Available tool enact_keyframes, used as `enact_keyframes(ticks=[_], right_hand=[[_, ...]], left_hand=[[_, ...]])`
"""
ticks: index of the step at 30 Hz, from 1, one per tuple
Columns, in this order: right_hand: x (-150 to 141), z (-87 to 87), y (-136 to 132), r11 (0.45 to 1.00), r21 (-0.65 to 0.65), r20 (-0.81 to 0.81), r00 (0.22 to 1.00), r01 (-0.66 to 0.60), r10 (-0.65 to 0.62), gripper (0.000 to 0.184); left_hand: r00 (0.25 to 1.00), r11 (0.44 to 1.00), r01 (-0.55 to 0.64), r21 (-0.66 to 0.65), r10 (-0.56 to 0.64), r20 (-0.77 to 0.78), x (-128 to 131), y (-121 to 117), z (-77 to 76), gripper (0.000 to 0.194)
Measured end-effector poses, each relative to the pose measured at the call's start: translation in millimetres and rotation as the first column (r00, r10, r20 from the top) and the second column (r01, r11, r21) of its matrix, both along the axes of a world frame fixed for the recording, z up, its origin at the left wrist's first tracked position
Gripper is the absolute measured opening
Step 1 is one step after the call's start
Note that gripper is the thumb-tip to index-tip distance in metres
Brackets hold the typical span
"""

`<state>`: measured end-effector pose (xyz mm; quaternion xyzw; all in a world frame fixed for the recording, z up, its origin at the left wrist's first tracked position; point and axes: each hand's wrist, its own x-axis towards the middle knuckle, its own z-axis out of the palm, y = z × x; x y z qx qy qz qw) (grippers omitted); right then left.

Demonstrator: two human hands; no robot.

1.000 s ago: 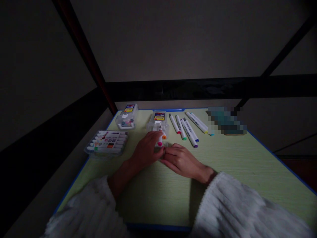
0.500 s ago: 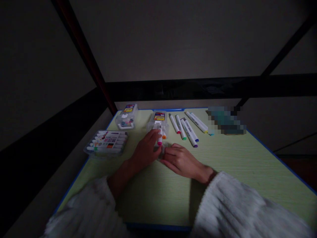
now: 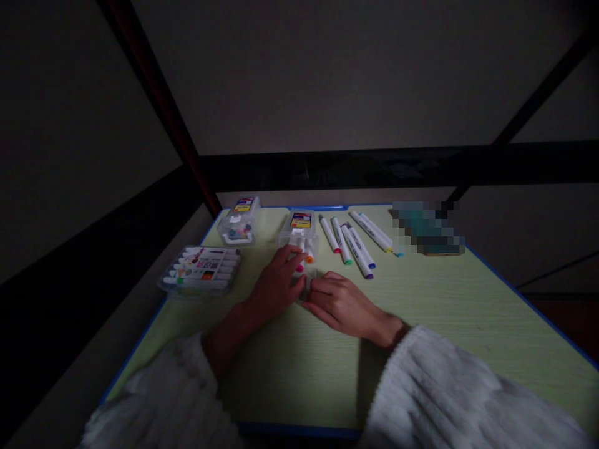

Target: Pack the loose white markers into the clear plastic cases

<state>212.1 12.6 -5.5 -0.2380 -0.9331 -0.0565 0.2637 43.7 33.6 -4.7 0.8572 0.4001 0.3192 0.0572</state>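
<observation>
My left hand is closed on a white marker with a pink end, partly hidden by its fingers. The marker points away from me into the front of a clear plastic case with a coloured label on top. Beside it in the case lies a marker with an orange end. My right hand has its fingers curled on a clear plastic part at the case's near side, most of it covered by the hands.
Several loose white markers lie right of the case on the pale green table. At the left are a filled marker box and another clear case with small coloured contents. A blurred-out flat object lies far right.
The marker with the pink end has slid slightly away from me, deeper into the case, and my left fingers cover more of it. My right hand has hardly moved.
</observation>
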Motion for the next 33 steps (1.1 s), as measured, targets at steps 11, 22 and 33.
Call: enact_keyframes(ticks=[11, 22, 33], right_hand=[[-0.1, -0.9, 0.1, 1.000, -0.003, -0.007, 1.000, -0.003, 0.003, 0.031], [-0.2, 0.6, -0.7, 1.000, -0.016, 0.004, 1.000, -0.006, 0.006, 0.033], [0.1, 0.4, -0.7, 1.000, -0.015, 0.008, 1.000, -0.003, 0.003, 0.031]], left_hand=[[1.000, 0.999, -0.020, 0.027, 0.020, 0.003, -1.9, 3.4, -4.2, 0.041], [1.000, 1.000, -0.028, -0.010, 0.028, 0.007, -1.1, 3.0, -4.1, 0.040], [0.999, 0.999, -0.030, -0.035, 0.030, -0.011, 0.3, 0.9, 0.7, 0.035]])
